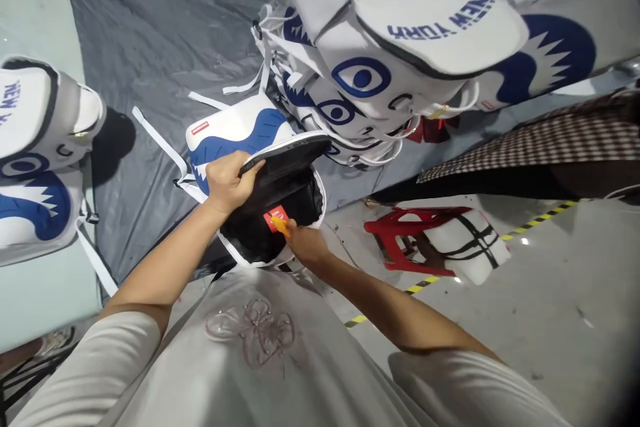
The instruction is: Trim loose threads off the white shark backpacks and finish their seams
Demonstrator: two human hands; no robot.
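A white backpack with a blue shark-mouth print lies unzipped in front of me, its black lining showing. My left hand is closed round the edge of its front panel and holds the opening apart. At the mouth of the bag, my right hand grips a small orange tool whose exact kind I cannot make out. The tool is over a red label on the black lining; whether the two touch is unclear.
Several similar white backpacks are heaped at the upper right, and more stand at the left. Grey sheeting covers the table. A red stool stands on the floor at right, near a person in a checked garment.
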